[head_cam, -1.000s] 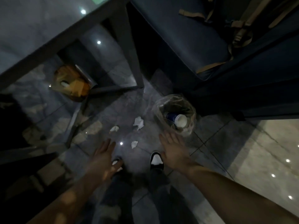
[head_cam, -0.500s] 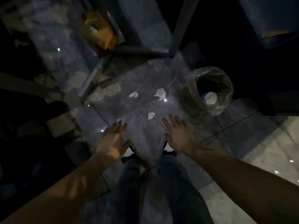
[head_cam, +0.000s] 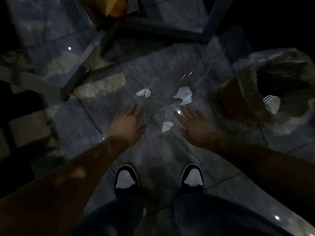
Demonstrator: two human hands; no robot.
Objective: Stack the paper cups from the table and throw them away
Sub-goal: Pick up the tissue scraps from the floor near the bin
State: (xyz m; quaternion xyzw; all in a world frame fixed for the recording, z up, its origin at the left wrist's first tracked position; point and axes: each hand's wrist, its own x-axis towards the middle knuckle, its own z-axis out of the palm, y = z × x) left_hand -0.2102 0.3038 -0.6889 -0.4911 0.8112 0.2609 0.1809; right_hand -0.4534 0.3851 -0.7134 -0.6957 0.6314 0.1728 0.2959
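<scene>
The stacked paper cups (head_cam: 272,103), white with blue stripes, lie inside a waste bin lined with a clear plastic bag (head_cam: 247,79) at the right edge. My left hand (head_cam: 127,124) and my right hand (head_cam: 196,126) are both stretched out over the dark tiled floor, fingers apart, holding nothing. Three crumpled white paper scraps lie on the floor: one (head_cam: 144,93) ahead of my left hand, one (head_cam: 184,95) ahead of my right hand, and a small one (head_cam: 167,126) between the hands.
My two shoes (head_cam: 126,179) (head_cam: 192,178) stand on the tiles below the hands. Grey metal table legs (head_cam: 211,16) and a floor bar (head_cam: 158,29) cross the top. A yellow-brown bag (head_cam: 109,9) sits at the top.
The view has tilted down and moved in, so the bin slid to the right edge. Both hands have reached farther forward, close to the paper scraps on the floor.
</scene>
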